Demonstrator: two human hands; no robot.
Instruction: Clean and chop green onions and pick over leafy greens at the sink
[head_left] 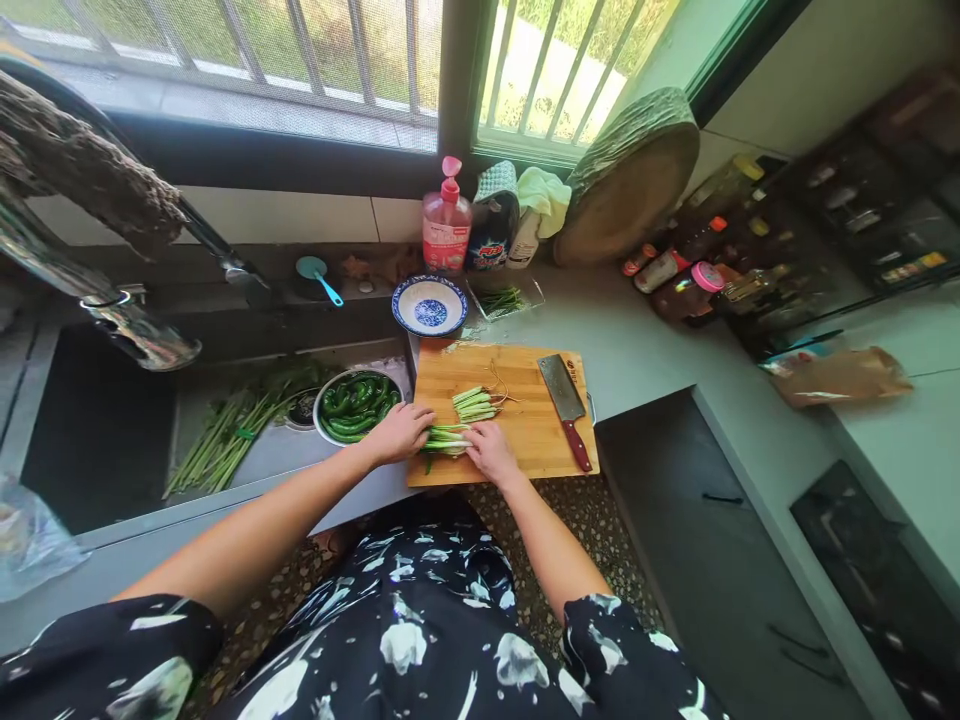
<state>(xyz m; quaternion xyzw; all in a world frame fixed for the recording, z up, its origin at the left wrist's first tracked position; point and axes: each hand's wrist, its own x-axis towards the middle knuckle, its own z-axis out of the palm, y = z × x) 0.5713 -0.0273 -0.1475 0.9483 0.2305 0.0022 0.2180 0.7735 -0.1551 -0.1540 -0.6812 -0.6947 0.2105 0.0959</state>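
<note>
So you've got both hands down on the wooden cutting board [525, 420], which sits on the grey tabletop [637, 340] right next to the sink [97, 430]. Your left hand [401, 432] is curled over the green end of a bunch of scallions [448, 438] at the board's near left edge, fingers closed down on the stalks. Your right hand [491, 452] is on the other end of that same bunch, fingers bent and pressed onto it, though it's too small to tell exactly how they pinch. The scallions lie flat between the two hands, pretty much across the board's front.

Just behind them there's a second little pile of scallion pieces [475, 403] with the stringy roots pointing right, not touching your hands. The cleaver [567, 405] with the red handle lies flat on the right side of the board, well clear of your right hand, blade pointing away from you.

Off the board's left edge, a metal bowl of green peppers [355, 404] sits at the sink's edge, just beside your left hand. More long greens [225, 440] are lying loose in the sink. Behind the board there's a blue and white bowl [430, 305], a clear tray [504, 298] with some green bits in it, and a pink soap bottle [446, 225] by the window. A round chopping block [630, 185] leans in the corner.
</note>
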